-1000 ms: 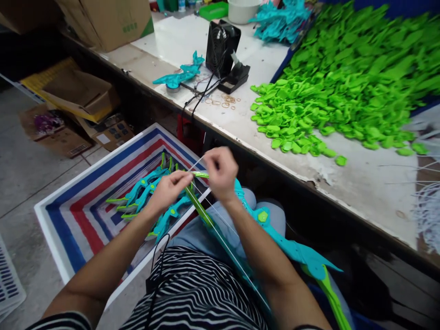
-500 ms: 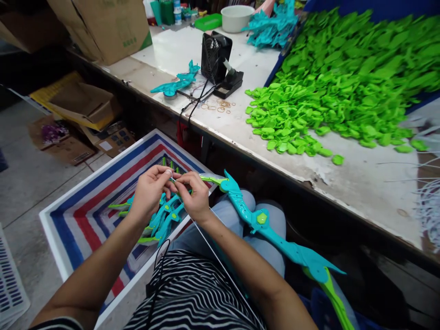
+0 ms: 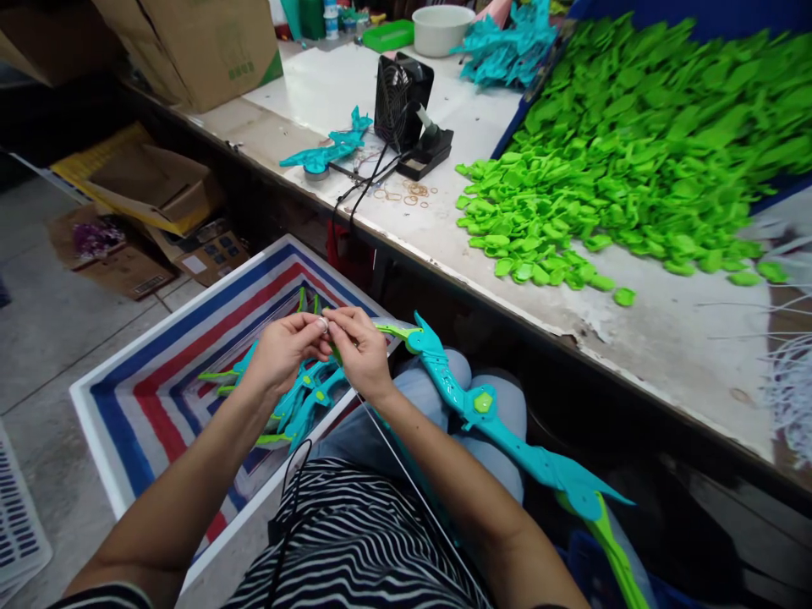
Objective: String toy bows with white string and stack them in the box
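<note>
A turquoise and green toy bow (image 3: 452,385) lies across my lap, with one green limb reaching up to my hands. My left hand (image 3: 285,345) is closed, pinching the end of a thin white string (image 3: 386,440), where a small white loop shows at the fingertips. Meeting it there, my right hand (image 3: 363,353) is closed around the tip of the green limb, which the fingers mostly hide. From under that hand the string runs taut down past my right forearm.
A white-rimmed tray (image 3: 95,440) with a striped lining holds several similar bows to the left. On the worktable (image 3: 431,245) are a heap of green plastic pieces (image 3: 609,161), a black fan (image 3: 401,100), rubber bands (image 3: 415,193) and a turquoise bow part (image 3: 330,150).
My left hand has moved slightly right, bringing its fingertips against those of my right hand. The bow has stayed nearly in place.
</note>
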`<state>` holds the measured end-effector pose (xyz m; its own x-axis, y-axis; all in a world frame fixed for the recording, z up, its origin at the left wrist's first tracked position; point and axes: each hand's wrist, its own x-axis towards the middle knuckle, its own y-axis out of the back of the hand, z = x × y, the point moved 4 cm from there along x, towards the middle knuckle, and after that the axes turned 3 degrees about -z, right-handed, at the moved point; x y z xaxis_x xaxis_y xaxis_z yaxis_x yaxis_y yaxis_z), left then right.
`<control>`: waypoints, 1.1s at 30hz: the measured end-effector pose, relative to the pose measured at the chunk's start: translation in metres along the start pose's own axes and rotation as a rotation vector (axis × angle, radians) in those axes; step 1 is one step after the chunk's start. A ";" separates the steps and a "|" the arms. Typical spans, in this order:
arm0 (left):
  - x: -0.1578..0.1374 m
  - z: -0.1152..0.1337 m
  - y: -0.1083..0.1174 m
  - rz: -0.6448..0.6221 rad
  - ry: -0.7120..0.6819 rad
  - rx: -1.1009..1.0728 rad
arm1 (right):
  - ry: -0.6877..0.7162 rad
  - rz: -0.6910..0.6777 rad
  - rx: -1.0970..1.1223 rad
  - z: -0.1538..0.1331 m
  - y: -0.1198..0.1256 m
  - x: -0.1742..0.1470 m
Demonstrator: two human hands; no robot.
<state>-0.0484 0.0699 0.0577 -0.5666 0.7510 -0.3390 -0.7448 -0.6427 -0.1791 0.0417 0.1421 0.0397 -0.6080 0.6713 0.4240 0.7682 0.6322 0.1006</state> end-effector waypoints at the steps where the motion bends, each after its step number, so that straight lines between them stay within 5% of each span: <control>1: 0.001 -0.001 -0.001 0.021 0.007 -0.016 | 0.009 0.004 -0.023 0.000 0.001 0.000; 9: 0.003 -0.002 0.003 -0.051 0.100 -0.123 | 0.212 -0.124 -0.152 -0.006 0.012 0.010; 14: 0.001 0.000 0.005 -0.099 0.058 0.078 | 0.215 -0.196 -0.184 -0.006 0.012 0.007; 22: -0.001 -0.003 0.012 -0.075 -0.080 0.474 | -0.010 -0.148 -0.005 0.008 0.013 -0.002; 33: -0.011 -0.012 0.017 -0.133 -0.112 0.682 | 0.234 -0.149 -0.221 0.004 0.010 -0.022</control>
<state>-0.0506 0.0483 0.0476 -0.4606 0.8515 -0.2505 -0.8446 -0.3337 0.4187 0.0617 0.1350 0.0274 -0.6738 0.4546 0.5825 0.7149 0.6006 0.3581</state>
